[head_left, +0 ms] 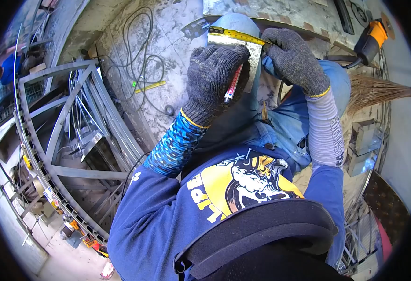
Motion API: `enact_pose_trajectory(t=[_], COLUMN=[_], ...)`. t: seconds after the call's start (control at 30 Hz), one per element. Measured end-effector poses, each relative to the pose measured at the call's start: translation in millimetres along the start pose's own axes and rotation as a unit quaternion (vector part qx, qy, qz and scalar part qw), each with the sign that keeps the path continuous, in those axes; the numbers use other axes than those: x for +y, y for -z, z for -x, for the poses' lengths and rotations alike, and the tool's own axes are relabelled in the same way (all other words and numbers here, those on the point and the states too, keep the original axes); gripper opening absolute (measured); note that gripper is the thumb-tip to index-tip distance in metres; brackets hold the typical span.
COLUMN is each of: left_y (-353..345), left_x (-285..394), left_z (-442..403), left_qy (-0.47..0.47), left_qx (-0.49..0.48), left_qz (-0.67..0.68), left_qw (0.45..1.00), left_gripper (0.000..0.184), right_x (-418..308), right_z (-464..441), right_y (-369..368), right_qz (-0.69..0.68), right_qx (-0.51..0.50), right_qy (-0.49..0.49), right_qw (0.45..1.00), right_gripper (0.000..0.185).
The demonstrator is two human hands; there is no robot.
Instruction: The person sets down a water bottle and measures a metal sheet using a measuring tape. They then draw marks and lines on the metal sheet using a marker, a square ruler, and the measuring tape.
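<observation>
Both hands wear dark grey knit gloves. My left hand (217, 75) is closed around a red and white marker (233, 84), whose lower end points back toward my body. Beside it, my right hand (297, 58) pinches the right end of a yellow tape measure blade (238, 36). The blade lies across a shiny metal piece (253, 70) resting over my jeans-covered legs. Part of the metal is hidden behind my left hand. The tape's case cannot be made out.
Curved metal framework (58, 136) stands at the left. A cable (144, 51) and a yellow strip (150, 87) lie on the floor. At the right are an orange and black grinder (373, 40), a straw broom (378, 91) and a metal box section (362, 143).
</observation>
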State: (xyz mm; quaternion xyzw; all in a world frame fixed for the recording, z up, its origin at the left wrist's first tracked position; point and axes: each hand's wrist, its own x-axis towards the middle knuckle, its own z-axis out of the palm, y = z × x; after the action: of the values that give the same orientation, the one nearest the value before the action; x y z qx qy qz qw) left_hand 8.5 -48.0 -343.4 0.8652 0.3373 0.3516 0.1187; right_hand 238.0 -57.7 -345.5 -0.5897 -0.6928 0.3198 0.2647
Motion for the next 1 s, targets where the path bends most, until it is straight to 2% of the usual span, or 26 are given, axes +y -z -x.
enact_pose_trajectory(t=[0.13,0.23,0.63,1.0], left_y=[0.1,-0.7,-2.4,1.0], left_x=[0.4,1.4,-2.3,0.0], left_z=[-0.5,-0.9,0.7,-1.2], left_qy=[0.003,0.008,-0.003,0.001], left_qx=[-0.003,0.001,0.006,-0.005], left_qz=[-0.003,0.001,-0.001,0.002], left_qw=[1.000,1.000,1.000,1.000], left_gripper=[0.031,0.031,0.029,0.031], right_x=[6.1,1.7,7.5,1.9], right_z=[0.2,0.3,1.5,0.9], right_y=[-3.5,-1.2,-4.6,-0.5], right_qz=[0.033,0.010,0.020,0.016], right_qx=[0.018,0.007,0.040,0.020], right_qy=[0.050,0.007,0.045,0.038], right_qw=[0.998,1.000,0.998,0.999], right_gripper=[0.027,0.027,0.027,0.028])
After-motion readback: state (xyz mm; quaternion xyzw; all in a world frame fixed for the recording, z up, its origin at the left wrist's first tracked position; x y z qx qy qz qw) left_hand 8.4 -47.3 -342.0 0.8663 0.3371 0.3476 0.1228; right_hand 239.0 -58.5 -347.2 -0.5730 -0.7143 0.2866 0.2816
